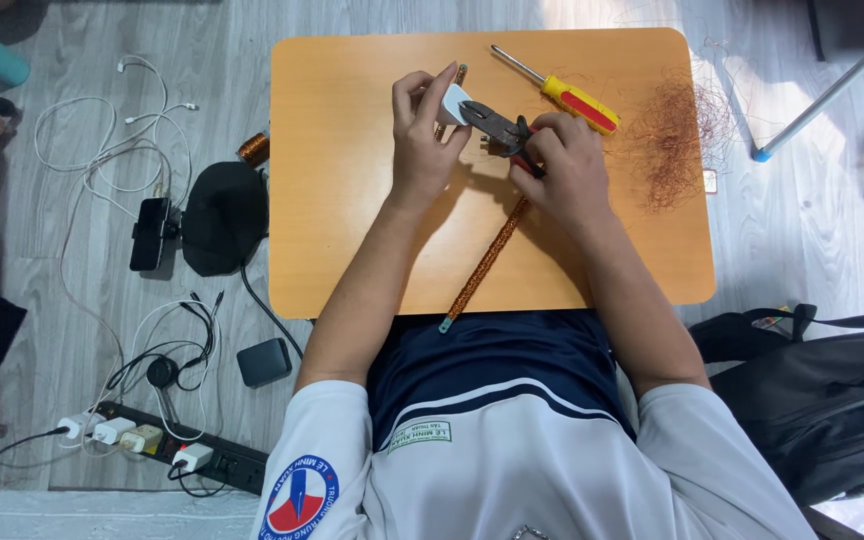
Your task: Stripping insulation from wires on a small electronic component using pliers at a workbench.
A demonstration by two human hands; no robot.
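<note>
Nearest the lens, the person's white and navy shirt (472,450) fills the bottom edge, its lower part cut off, and the two bare forearms run up from it to the small orange wooden table (352,240). The left hand (430,135) is closed on a small white plastic plug-shaped block (455,103), thumb on one side and fingers on the other; most of the block is hidden by them. The right hand (562,165) is wrapped round the handles of dark metal pliers (497,127), whose nose meets the white block (whether it bites the block or only touches it cannot be made out). A long rod wound in copper wire (487,262) runs slantwise under both hands, its middle hidden, its lower end overhanging the table's near edge. Beyond the right hand lies a screwdriver with a yellow and red handle (562,95), and beside that a loose tangle of fine copper wire (677,135). On the floor to the left are a black power strip (192,455) with white chargers and a black phone (150,232); a black bag (822,390) sits at the right, partly out of frame.
</note>
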